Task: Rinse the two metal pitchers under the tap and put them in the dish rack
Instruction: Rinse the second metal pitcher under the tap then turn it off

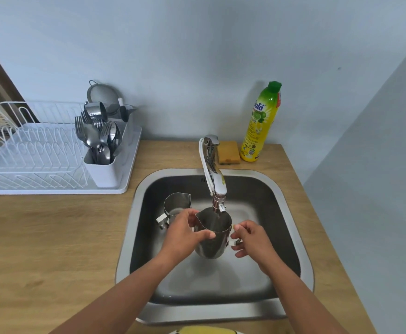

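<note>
Both hands grip pitcher under tap

Both pitchers are shiny silver, like the tap and grey steel sink. The rack is white wire. The bottle is yellow, green-capped; the sponge orange; the counter light woodgrain; the wall pale blue-grey.

Over the sink, a metal pitcher sits right under the tap spout. The left hand wraps its side, thumb across the front; the right hand pinches its handle. A second pitcher stands in the sink, left of the tap. The dish rack sits on the desk, well left of the sink.
</note>
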A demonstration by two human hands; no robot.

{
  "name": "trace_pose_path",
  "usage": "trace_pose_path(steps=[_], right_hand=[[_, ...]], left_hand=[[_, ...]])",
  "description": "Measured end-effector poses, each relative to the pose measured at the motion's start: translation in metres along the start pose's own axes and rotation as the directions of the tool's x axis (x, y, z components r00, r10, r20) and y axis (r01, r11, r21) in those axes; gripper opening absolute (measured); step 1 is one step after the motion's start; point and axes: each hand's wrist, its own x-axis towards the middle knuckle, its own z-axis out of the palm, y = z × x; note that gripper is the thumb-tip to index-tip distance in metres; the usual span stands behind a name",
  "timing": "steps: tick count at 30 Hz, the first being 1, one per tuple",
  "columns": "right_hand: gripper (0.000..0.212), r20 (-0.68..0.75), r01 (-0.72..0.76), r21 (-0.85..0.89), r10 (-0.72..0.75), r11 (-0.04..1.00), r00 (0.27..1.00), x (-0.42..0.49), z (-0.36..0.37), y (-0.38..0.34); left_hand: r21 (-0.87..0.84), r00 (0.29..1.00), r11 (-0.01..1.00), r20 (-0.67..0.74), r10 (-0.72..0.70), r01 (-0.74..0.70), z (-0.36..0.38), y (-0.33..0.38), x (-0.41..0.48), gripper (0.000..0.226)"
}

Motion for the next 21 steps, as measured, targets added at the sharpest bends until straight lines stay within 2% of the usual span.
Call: trace_pose_path(steps=[3, 7, 11, 21], right_hand=[[0.018, 0.034, -0.011, -0.008, 0.011, 1.0, 0.999, 0.0003, -0.0041, -0.0003], [0.017, -0.017, -0.011, -0.024, 0.011, 1.0, 1.0, 0.0006, -0.0011, 0.0003], [0.019, 0.035, -0.015, -0.047, 0.017, 0.999, 0.999, -0.0004, -0.0021, 0.0013], [0.017, 0.009, -0.029, -0.044, 0.029, 0.999, 1.0, 0.0031, -0.0023, 0.0027]], left_hand=[[0.011, 1.0, 1.0, 0.016, -0.005, 0.005, -0.0004, -0.002, 0.0025, 0.064], [0.028, 0.999, 0.999, 0.026, -0.026, 0.025, 0.0011, -0.0034, 0.0043, 0.067], [0.019, 0.998, 0.999, 0.051, -0.047, 0.046, -0.0017, -0.0066, 0.0059, 0.066], [0.022, 0.994, 0.996, 0.069, -0.082, 0.081, -0.0021, -0.0083, 0.0077, 0.064]])
